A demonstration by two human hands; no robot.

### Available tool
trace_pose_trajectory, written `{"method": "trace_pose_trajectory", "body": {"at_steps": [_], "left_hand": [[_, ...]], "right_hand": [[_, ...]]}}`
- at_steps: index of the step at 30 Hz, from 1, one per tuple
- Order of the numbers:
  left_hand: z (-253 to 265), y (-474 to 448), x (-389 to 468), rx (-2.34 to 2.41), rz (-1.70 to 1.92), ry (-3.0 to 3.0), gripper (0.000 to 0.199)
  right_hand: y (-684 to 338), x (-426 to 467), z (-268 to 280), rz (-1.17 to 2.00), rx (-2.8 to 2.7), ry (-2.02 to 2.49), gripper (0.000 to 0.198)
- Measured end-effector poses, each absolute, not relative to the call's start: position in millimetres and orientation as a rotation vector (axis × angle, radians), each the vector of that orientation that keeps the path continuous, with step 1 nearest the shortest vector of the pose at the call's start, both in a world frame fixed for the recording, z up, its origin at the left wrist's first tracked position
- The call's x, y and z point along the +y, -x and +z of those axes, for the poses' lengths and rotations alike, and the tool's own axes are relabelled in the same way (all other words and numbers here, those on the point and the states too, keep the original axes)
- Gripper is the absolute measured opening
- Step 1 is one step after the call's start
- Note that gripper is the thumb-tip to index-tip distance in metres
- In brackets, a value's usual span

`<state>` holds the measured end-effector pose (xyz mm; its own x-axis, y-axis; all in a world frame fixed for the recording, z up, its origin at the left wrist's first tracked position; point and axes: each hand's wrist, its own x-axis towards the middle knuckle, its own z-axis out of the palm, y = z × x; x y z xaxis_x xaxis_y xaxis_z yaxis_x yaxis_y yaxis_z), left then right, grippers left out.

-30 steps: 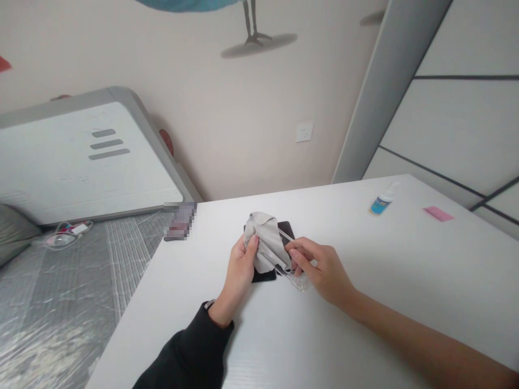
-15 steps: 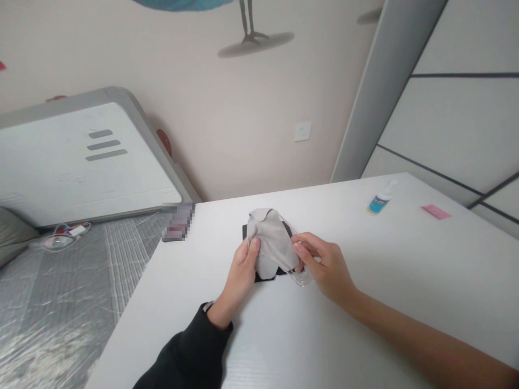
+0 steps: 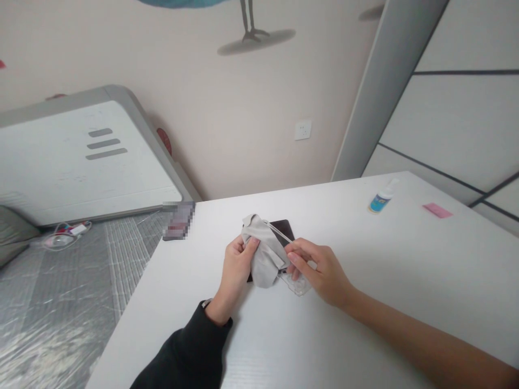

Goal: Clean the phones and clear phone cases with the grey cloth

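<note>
My left hand (image 3: 235,267) is closed on a light grey cloth (image 3: 265,265), its thumb pressing on top. The cloth is folded around part of a clear plastic phone case (image 3: 299,285). My right hand (image 3: 324,273) pinches this case near its right side. One thin clear edge runs up past the cloth, and a corner shows below my right fingers. Beneath the cloth and case, a dark flat phone-like slab (image 3: 284,226) lies on the white table (image 3: 324,346). The cloth and my hands hide much of it.
A small spray bottle (image 3: 380,201) with a blue label stands at the back right, left of a pink slip (image 3: 437,210). A blurred-out flat item (image 3: 179,220) lies at the table's left corner. Behind the table is a wall with a socket (image 3: 303,130).
My left hand and the cloth have shifted slightly left and down. The case has tilted, so more of its lower corner and upper edge shows, and more of the dark slab is uncovered.
</note>
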<state>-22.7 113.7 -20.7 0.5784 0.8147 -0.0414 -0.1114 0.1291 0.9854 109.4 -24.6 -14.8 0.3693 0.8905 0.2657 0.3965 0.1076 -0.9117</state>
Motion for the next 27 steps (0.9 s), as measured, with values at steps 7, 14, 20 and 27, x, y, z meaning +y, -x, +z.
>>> {"method": "trace_pose_trajectory", "body": {"at_steps": [7, 14, 20, 27], "left_hand": [[-21.3, 17.3, 102.9, 0.606, 0.609, -1.122, 0.045], [-21.0, 20.5, 104.7, 0.638, 0.564, -1.205, 0.048], [-16.2, 20.7, 108.2, 0.559, 0.657, -1.221, 0.049], [-22.2, 20.1, 115.4, 0.665, 0.699, -1.201, 0.047]], "right_hand": [[-104.1, -23.6, -24.8, 0.333, -1.133, 1.628, 0.021], [-108.3, -22.9, -24.3, 0.346, -1.13, 1.628, 0.022], [-117.1, -19.9, -23.4, 0.531, -1.145, 1.581, 0.023], [-115.9, -20.4, -19.5, 0.625, -1.171, 1.538, 0.023]]}}
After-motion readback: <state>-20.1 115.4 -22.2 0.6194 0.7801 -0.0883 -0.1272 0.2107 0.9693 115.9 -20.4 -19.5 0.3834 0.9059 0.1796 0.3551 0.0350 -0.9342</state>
